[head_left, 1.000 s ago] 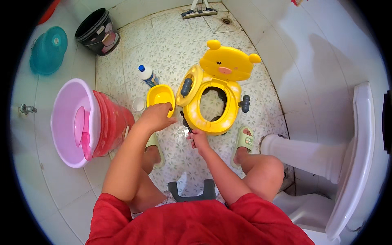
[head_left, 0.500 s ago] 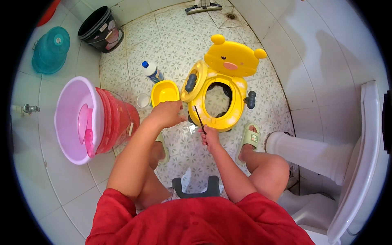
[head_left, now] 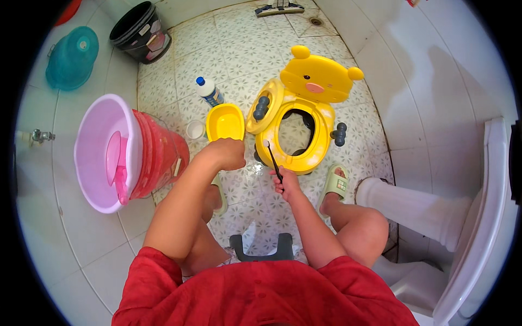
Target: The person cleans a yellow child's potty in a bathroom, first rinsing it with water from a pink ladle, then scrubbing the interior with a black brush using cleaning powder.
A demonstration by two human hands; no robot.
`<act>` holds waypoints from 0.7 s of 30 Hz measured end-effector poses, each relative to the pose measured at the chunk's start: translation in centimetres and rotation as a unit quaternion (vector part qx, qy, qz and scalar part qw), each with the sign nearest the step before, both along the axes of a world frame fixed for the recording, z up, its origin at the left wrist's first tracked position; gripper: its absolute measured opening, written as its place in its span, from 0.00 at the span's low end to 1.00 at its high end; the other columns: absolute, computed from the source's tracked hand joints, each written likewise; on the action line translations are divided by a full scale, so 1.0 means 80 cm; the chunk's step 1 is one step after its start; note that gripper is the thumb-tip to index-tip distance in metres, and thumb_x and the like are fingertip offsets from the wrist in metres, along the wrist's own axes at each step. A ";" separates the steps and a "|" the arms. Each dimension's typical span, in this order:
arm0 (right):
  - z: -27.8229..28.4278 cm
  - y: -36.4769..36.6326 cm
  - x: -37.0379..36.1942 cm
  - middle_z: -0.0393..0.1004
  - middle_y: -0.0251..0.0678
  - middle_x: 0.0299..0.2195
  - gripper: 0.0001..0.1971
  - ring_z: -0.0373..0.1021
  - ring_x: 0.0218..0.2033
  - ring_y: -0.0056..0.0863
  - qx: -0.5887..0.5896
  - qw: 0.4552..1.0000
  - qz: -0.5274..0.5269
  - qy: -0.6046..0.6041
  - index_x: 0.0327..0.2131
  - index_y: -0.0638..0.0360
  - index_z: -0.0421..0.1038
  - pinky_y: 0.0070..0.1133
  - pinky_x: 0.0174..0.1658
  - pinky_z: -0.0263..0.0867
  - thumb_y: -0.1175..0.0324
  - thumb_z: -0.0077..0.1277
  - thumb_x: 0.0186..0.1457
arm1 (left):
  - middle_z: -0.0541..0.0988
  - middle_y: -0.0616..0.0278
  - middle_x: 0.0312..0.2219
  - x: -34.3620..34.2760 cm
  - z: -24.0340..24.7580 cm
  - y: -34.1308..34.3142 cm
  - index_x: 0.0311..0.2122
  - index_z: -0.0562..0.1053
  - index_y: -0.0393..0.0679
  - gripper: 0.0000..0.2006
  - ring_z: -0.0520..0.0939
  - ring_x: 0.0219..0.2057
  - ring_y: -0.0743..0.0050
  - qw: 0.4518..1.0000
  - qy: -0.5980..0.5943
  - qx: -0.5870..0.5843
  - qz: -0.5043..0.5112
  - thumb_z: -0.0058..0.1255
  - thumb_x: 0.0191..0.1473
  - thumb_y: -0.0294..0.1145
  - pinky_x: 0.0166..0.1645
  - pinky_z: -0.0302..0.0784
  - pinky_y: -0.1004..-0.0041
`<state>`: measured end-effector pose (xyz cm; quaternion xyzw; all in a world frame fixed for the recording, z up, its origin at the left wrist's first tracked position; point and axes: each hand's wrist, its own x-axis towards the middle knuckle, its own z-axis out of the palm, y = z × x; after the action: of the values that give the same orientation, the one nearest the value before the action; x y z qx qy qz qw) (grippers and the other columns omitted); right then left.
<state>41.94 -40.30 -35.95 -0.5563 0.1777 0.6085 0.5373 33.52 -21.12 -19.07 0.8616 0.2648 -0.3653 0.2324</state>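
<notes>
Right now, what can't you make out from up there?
Head view:
Left hand: fingertips hidden by its back; contact with the yellow basin unclear.
Flat-headed mop: handle cut off by the top edge.
Black bucket: bottom hidden by its near wall.
Blue-capped bottle: label print too small.

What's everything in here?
Potty: one, yellow, centre
Brush: one, black, held
Bowl: one, yellow, beside potty
Bottle: one, white, behind bowl
Cup: one, white, beside bowl
Tub: one, lilac, left
Dipper: count unclear, pink, in tub
Bucket: one, red, under tub
Pail: one, black, upper left
Basin: one, teal, upper left
Tap: one, silver, left
Mop: one, grey, top
Sink: one, white, right
U-shape: one, grey, bottom
Slippers: two, green, below potty
Shirt: one, red, bottom
Left hand: one, near bowl
Right hand: one, holding brush
</notes>
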 end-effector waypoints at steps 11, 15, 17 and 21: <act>-0.035 0.004 0.003 0.66 0.32 0.17 0.14 0.59 0.13 0.22 -0.003 0.992 0.023 -0.121 0.30 0.60 0.67 0.21 0.18 0.60 0.61 0.38 0.60 | 0.79 0.54 0.28 0.017 -0.065 -0.033 0.30 0.78 0.45 0.08 0.80 0.33 0.55 0.986 -0.155 -0.049 -0.032 0.51 0.42 0.32 0.38 0.75 0.64; -0.081 0.011 0.067 0.74 0.44 0.25 0.14 0.70 0.26 0.43 -0.075 0.847 0.277 -0.447 0.29 0.62 0.71 0.33 0.33 0.67 0.60 0.43 0.55 | 0.79 0.52 0.30 0.042 -0.124 -0.042 0.29 0.78 0.45 0.08 0.80 0.34 0.52 0.969 -0.230 -0.066 0.061 0.49 0.42 0.31 0.40 0.74 0.60; -0.033 0.042 0.096 0.74 0.50 0.33 0.14 0.69 0.38 0.50 -0.042 0.758 0.387 -0.524 0.31 0.61 0.72 0.38 0.43 0.64 0.60 0.44 0.53 | 0.79 0.52 0.30 0.028 -0.146 -0.024 0.29 0.78 0.46 0.08 0.80 0.35 0.52 0.976 -0.185 0.044 0.107 0.47 0.44 0.31 0.40 0.75 0.58; -0.013 0.056 0.165 0.73 0.49 0.36 0.14 0.69 0.39 0.49 -0.035 0.669 0.503 -0.546 0.34 0.59 0.72 0.39 0.43 0.63 0.59 0.43 0.55 | 0.78 0.48 0.33 0.055 -0.152 -0.004 0.32 0.76 0.41 0.10 0.80 0.34 0.49 0.964 -0.178 0.112 0.163 0.46 0.47 0.32 0.40 0.75 0.57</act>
<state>55.14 -35.83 -37.01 -0.8124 -0.4335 0.3673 0.1312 37.96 -21.43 -31.22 0.8786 0.3950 -0.1311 0.2343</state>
